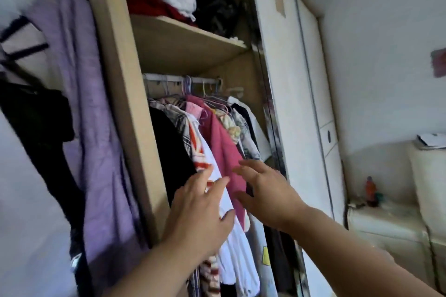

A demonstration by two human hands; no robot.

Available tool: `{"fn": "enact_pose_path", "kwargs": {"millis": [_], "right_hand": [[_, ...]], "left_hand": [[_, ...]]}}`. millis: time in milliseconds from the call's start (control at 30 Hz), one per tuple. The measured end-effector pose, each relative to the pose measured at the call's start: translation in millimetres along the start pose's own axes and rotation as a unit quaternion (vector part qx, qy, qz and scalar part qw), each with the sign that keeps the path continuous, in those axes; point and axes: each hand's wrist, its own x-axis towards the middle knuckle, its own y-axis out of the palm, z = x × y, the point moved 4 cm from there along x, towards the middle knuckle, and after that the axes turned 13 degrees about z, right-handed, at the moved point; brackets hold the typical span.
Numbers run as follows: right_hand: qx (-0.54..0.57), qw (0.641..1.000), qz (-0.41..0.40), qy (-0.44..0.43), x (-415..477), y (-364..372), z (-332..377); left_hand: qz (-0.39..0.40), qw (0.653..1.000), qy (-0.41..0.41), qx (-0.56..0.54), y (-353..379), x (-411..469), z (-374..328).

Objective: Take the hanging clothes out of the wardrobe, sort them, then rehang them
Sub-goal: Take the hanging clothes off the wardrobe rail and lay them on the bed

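Left hand (200, 210), right hand (268, 190): fingers spread, empty, at soft pink cloth shirt (222, 142) hanging 12 o'clock of them on white metal rail (166, 78); likely light, limp, best lifted by hanger hook (188, 84).

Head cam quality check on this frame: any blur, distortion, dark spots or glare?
Head view: motion blur smears the purple garment and black garment at the left edge; the left hand, right hand and pink garment are soft but legible. Head view: wide-angle bends the sliding door edges; the back of the shelf is dark, no glare.
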Motion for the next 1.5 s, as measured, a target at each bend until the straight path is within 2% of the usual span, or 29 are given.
{"fn": "enact_pose_path", "kwargs": {"millis": [167, 300, 367, 467, 567, 633, 767, 867, 933, 1033, 1167, 1367, 1500], "right_hand": [[0.058, 0.994, -0.037, -0.082, 76.4, -14.8, 22.6], [0.100, 0.986, -0.013, -0.129, 135.0, -20.3, 33.1], [0.113, 0.983, -0.001, -0.147, 158.9, -21.8, 39.5], [0.125, 0.975, 0.012, -0.186, 196.1, -26.2, 46.4], [0.112, 0.972, 0.018, -0.208, 227.7, -33.7, 56.2], [0.109, 0.971, 0.020, -0.214, 246.0, -36.0, 63.3], [0.078, 0.974, 0.062, -0.202, 279.6, -32.3, 82.4], [0.046, 0.977, 0.099, -0.186, 303.1, -24.2, 93.4], [0.068, 0.978, 0.108, -0.166, 317.6, -17.1, 94.7], [0.122, 0.978, 0.089, -0.142, 325.6, -12.6, 89.3], [0.168, 0.976, 0.024, -0.136, 327.0, -19.2, 77.0], [0.181, 0.971, -0.029, -0.152, 323.4, -43.7, 66.6], [0.190, 0.970, -0.031, -0.149, 325.0, -61.7, 69.5]], "left_hand": [[-0.086, 0.992, -0.009, 0.092, -52.2, 24.8, 31.8], [-0.146, 0.970, -0.077, 0.177, -80.2, 42.7, 57.7], [-0.187, 0.961, -0.129, 0.156, -95.6, 52.5, 67.5], [-0.277, 0.933, -0.223, 0.059, -111.6, 67.8, 74.5], [-0.319, 0.914, -0.252, 0.005, -110.5, 72.9, 79.4], [-0.326, 0.906, -0.270, -0.020, -109.1, 71.6, 83.8], [-0.341, 0.894, -0.287, 0.044, -107.3, 68.1, 87.2], [-0.348, 0.889, -0.297, 0.029, -106.7, 66.8, 86.9], [-0.350, 0.888, -0.296, 0.034, -106.6, 66.7, 88.0], [-0.353, 0.892, -0.280, 0.040, -107.3, 67.0, 87.3], [-0.358, 0.893, -0.270, 0.046, -107.6, 68.1, 84.5], [-0.348, 0.888, -0.295, 0.051, -107.5, 67.9, 81.5], [-0.340, 0.887, -0.310, 0.028, -108.0, 67.6, 81.2]]}}
